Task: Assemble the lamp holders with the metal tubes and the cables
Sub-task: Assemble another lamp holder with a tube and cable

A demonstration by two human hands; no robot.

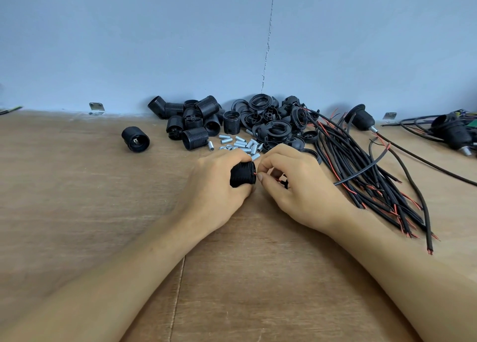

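My left hand (215,184) grips a black ribbed lamp holder (242,174) just above the table, its end facing right. My right hand (296,184) pinches the red wire tip of a black cable (361,172) right at that end of the holder; a small black part sits half hidden under its fingers. Several short silver metal tubes (240,144) lie scattered just behind both hands. A pile of black ribbed holders (196,121) and black caps and rings (273,119) lies against the wall.
A bundle of black cables with red tips (374,181) fans out to the right of my right hand. One lone holder (135,139) lies to the left. Assembled holders with cables (361,121) (451,132) lie far right. Wooden table (77,199); blue wall behind.
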